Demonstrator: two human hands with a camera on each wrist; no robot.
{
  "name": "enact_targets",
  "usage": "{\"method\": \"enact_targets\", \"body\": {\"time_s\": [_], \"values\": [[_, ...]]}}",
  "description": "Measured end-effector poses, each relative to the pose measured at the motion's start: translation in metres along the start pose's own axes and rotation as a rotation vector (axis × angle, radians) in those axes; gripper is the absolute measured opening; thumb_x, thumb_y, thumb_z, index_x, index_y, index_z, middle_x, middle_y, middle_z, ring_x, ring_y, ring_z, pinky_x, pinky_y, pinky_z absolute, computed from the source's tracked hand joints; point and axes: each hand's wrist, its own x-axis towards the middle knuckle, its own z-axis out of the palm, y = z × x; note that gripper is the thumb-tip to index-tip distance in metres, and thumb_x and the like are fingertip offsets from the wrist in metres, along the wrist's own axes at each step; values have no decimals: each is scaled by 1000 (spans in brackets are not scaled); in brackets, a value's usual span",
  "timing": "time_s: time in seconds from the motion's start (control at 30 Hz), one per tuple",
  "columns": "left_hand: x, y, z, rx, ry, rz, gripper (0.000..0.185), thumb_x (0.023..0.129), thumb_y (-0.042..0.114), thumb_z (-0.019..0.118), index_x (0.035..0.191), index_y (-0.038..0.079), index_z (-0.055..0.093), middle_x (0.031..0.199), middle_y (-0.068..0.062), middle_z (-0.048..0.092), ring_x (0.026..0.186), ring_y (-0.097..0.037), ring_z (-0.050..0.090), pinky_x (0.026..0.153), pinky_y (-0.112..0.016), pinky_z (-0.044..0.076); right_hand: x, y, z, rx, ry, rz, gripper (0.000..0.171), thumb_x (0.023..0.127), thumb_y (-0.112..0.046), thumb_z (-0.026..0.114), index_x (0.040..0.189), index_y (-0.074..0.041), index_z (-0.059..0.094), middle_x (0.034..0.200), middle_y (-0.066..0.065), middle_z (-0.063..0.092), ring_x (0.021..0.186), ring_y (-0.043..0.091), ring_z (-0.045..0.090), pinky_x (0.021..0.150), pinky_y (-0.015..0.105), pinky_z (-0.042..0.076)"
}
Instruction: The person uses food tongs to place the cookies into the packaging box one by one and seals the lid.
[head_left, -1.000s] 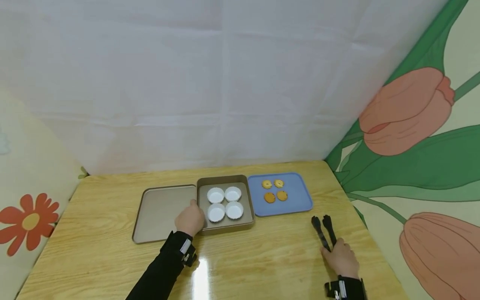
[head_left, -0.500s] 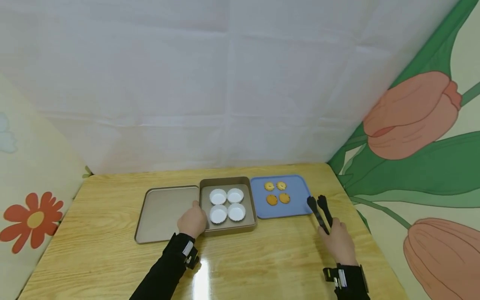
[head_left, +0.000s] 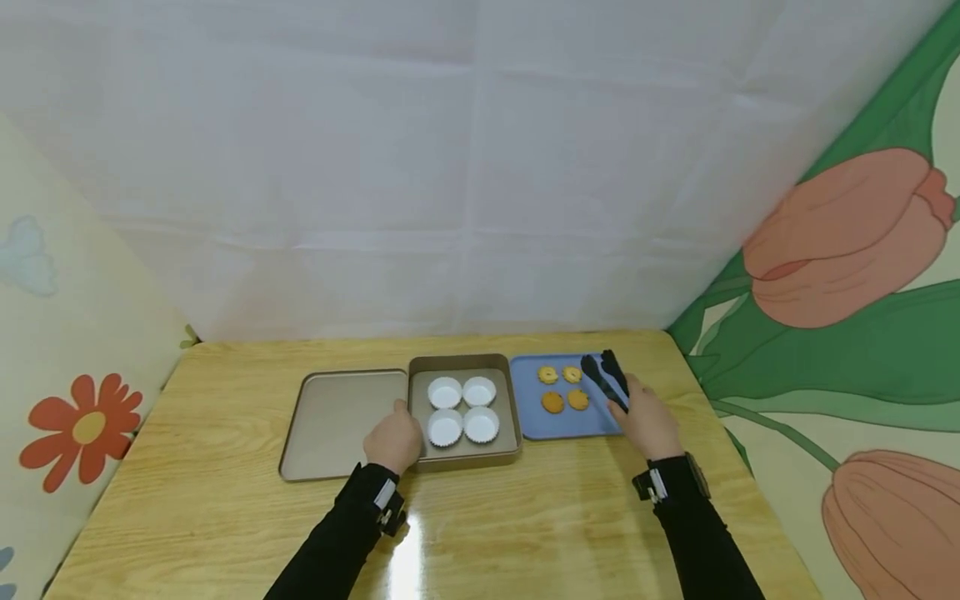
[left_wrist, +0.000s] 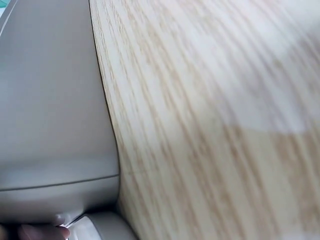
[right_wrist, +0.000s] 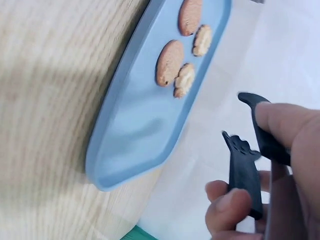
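My right hand (head_left: 647,422) pinches the black plastic tongs (head_left: 604,377), tips spread above the round biscuits (head_left: 563,388) on the blue tray (head_left: 534,421) toward the desk's far edge; my left hand (head_left: 393,441) grips the square brown baking tin (head_left: 513,431), steadying it.

A grey-brown metal pan (left_wrist: 50,100) fills the left side of the blurred close-up, its rounded edge running down beside the light wooden table (left_wrist: 210,130). At the bottom left corner a fingertip (left_wrist: 42,232) shows at the pan's lower edge; whether it touches cannot be told.
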Motion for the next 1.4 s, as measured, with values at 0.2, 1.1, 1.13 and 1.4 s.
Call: {"method": "enact_targets", "body": {"time_s": [0.2,1.1,1.13,1.4], "values": [[0,1,-2,20,2,-1,37,92,13,37,124,-4,43,55,-11,51,51,-27,53,46,-42,41,21,-3,7,-92,-81,-23,58,86,-27,62,127,9,44,98,30,56,70,34,57,56,43,44],[-3,3,-3,23,-10,-2,41,92,14,38,128,-5,40,53,-10,48,48,-24,49,43,-40,39,50,-8,10,-311,-214,-93,37,90,-32,55,97,4,60,62,9,49,49,22,46,48,37,36],[-3,3,-3,21,-7,-1,41,92,14,38,128,-5,40,54,-11,48,48,-24,50,43,-41,39,51,-8,10,-318,-225,-88,37,90,-33,54,96,3,60,62,9,49,50,22,47,48,37,36],[-2,2,-1,24,1,-5,39,92,15,38,126,-4,41,54,-11,49,49,-25,50,44,-42,40,59,-12,8,-358,-296,-61,34,91,-35,52,83,-2,58,60,8,48,50,21,48,48,35,36]]}}
